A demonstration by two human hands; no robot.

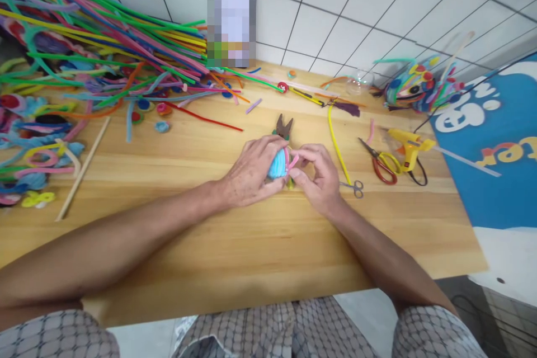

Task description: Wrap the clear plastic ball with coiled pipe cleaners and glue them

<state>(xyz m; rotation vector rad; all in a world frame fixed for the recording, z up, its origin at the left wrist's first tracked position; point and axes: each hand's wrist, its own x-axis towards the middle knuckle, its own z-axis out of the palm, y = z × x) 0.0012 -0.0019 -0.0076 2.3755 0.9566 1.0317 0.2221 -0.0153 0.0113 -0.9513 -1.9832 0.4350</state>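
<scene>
Hands both partly closed: left hand curls round blue fuzzy piece over bench, right hand pinches pink strip at its edge, thumb and index nearly meeting. Pliers just beyond blue piece. Right of it, going outward: yellow stem, small scissors, larger scissors, yellow glue gun. Left of it, well apart: wooden stick, heap of coloured stems.
</scene>
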